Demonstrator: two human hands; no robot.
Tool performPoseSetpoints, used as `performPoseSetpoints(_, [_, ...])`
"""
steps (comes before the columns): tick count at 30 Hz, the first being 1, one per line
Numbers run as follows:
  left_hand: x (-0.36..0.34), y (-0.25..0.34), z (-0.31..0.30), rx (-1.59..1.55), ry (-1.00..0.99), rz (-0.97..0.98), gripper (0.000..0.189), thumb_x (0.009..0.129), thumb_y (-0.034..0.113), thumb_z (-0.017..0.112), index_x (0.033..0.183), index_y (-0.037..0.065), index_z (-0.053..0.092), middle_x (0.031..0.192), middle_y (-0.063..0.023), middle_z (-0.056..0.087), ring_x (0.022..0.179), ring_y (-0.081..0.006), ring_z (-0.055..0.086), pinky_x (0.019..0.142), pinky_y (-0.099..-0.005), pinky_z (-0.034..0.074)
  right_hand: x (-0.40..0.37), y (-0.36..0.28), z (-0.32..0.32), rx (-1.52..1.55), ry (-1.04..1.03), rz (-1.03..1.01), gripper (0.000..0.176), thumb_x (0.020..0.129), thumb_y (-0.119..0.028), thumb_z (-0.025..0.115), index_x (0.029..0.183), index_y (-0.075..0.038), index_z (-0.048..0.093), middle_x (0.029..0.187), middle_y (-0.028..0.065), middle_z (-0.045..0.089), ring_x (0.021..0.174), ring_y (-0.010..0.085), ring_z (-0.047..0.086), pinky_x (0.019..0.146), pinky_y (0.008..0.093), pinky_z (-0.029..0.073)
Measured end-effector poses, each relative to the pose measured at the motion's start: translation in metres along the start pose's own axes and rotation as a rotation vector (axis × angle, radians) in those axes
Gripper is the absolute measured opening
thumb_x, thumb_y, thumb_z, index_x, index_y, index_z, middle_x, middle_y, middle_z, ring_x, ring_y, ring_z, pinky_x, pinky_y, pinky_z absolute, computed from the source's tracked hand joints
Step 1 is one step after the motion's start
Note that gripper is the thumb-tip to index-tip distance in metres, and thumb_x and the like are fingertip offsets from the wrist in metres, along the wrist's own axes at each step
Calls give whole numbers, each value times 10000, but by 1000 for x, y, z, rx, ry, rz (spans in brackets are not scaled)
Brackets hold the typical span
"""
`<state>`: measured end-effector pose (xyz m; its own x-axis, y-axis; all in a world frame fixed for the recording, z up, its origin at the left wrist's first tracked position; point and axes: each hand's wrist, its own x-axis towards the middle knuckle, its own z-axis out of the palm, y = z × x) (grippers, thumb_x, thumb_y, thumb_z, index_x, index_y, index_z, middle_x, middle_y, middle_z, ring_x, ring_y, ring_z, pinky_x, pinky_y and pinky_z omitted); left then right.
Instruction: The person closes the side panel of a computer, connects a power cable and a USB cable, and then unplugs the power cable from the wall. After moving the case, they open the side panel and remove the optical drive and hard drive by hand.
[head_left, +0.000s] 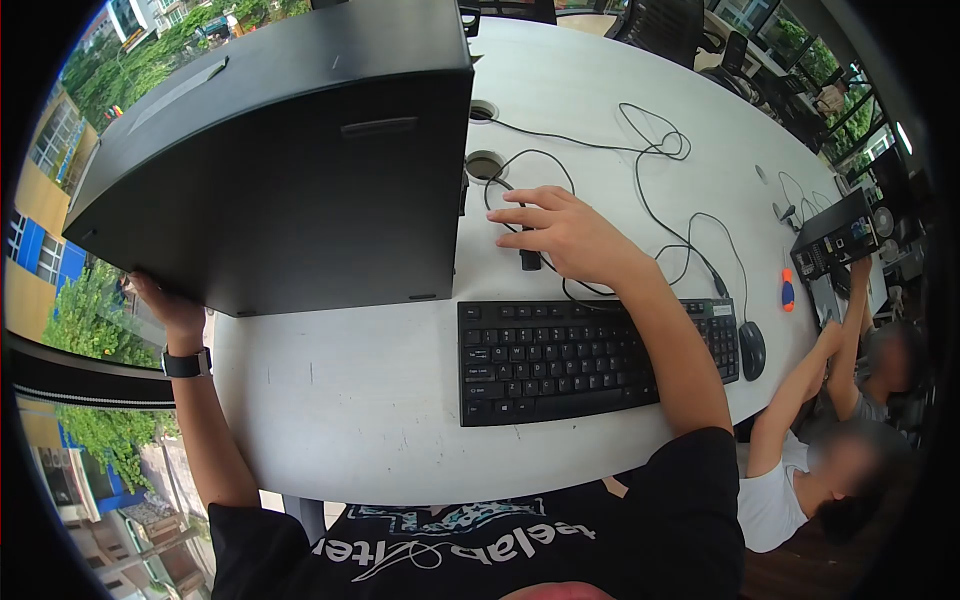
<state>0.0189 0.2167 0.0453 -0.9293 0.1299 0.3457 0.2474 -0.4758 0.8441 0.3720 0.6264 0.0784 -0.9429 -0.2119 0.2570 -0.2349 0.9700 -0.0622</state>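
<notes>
- My left arm point(208, 430) reaches forward; my left hand point(168, 308) shows only in part;
- my right arm point(682, 340) angles inward; my right hand point(560, 235) is palm down, fingers point(525, 215) spread apart.

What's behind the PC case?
Past the right edge of the case, two holes in the table and black cables show. What lies directly behind is covered, as is part of the left hand.

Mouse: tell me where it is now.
In the head view, the mouse lies right of the keyboard, on the white table, below and left of the screwdriver.
</notes>
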Motion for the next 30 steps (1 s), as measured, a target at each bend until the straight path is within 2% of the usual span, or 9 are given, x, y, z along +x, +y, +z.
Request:
performPoseSetpoints(8, [2, -1, -2, -42, -4, -36, 749, 1048, 673, 323, 1588, 155, 349, 1590, -80, 399, 1456, -307, 400, 1217, -506, 323, -2, 5, -3, 13, 160, -16, 313, 775, 86, 653, 1017, -76, 766, 1242, 32, 702, 1267, 260, 588, 1078, 407, 483])
performPoseSetpoints(11, [2, -3, -3, -26, -28, -13, 751, 1050, 670, 325, 1588, 147, 349, 1588, -82, 403, 1452, -305, 404, 1212, -499, 331, 0, 6, -1, -101, 100, -65, 271, 798, 35, 679, 1019, -90, 774, 1251, 33, 700, 1286, 238, 580, 1089, 389, 468])
performPoseSetpoints(18, [2, -2, -3, -10, -16, 9, 763, 1047, 675, 341, 1588, 136, 347, 1582, -87, 407, 1450, -303, 407, 1208, -493, 336, -5, 11, -6, -41, 133, -43, 243, 775, 48, 686, 978, -61, 763, 1223, 38, 704, 1267, 254, 591, 1065, 411, 496])
performPoseSetpoints(20, [3, -4, -5, -14, -22, 13, 763, 1046, 676, 344, 1588, 139, 346, 1584, -88, 403, 1450, -304, 407, 1210, -494, 334, -6, 14, -11, -70, 222, -39, 119, 763, 60, 667, 822, -37, 705, 1153, 44, 723, 1254, 248, 601, 1073, 417, 489])
performPoseSetpoints(24, [0, -2, -1, 2, -11, 5, 759, 1042, 679, 353, 1590, 155, 342, 1591, -79, 390, 1456, -304, 398, 1215, -503, 325, -16, 26, -26, -166, 215, -67, 97, 744, 47, 627, 777, -36, 666, 1042, 66, 738, 1197, 234, 633, 1052, 414, 502])
performPoseSetpoints(26, [0, -1, -1, 3, -1, -4, 758, 1041, 681, 355, 1591, 160, 340, 1593, -75, 387, 1459, -303, 394, 1217, -506, 321, -27, 40, -18, -60, -35, 36, 109, 726, 57, 605, 760, -42, 635, 967, 70, 730, 1128, 233, 659, 981, 448, 539])
performPoseSetpoints(27, [0, -1, 0, -8, -7, -6, 759, 1039, 684, 356, 1591, 163, 341, 1594, -72, 386, 1461, -302, 391, 1218, -508, 320, -25, 36, -19, -59, -34, 35, 109, 726, 57, 605, 760, -42, 635, 967, 70, 730, 1128, 233, 659, 981, 448, 539])
performPoseSetpoints(29, [1, 0, 1, -15, -13, -10, 761, 1036, 687, 357, 1591, 166, 342, 1596, -69, 386, 1463, -301, 389, 1218, -509, 318, -18, 21, -23, -47, -206, 342, 191, 732, 68, 593, 858, -52, 673, 1004, 65, 723, 1090, 239, 673, 913, 465, 565])
performPoseSetpoints(30, [0, 0, 2, -17, -9, -14, 764, 1035, 690, 354, 1591, 166, 344, 1595, -67, 389, 1463, -300, 389, 1218, -508, 319, -14, 16, -21, -43, -207, 341, 191, 732, 68, 593, 858, -52, 673, 1004, 65, 723, 1090, 239, 673, 913, 465, 565])
